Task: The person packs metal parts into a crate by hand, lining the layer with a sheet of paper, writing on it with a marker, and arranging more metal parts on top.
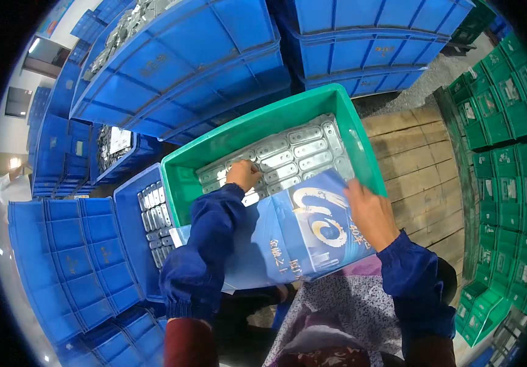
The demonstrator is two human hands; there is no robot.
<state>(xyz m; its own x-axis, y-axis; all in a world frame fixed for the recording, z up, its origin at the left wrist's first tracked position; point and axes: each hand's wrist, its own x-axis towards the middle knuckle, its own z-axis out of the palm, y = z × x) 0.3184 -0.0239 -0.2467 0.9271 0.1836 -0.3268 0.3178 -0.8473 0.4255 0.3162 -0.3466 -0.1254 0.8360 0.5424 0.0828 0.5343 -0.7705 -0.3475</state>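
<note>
A green plastic bin (358,137) stands in front of me, holding rows of flat, rounded silver metal parts (310,148). My left hand (245,175) is inside it over the metal parts, fingers curled in; whatever they pinch is hidden. A large blue printed sheet (269,235) with white and gold lettering covers the bin's near side. At the sheet's right edge is my right hand (373,217), slightly blurred, its fingers closed on that edge. Blue sleeves cover both forearms.
Stacked blue crates (172,79) rise behind the bin. To the left, a blue crate (130,229) holds more metal parts. Wooden pallet boards (422,177) lie on the right, beyond them stacked green bins (505,183). A person's white sleeve (16,186) shows far left.
</note>
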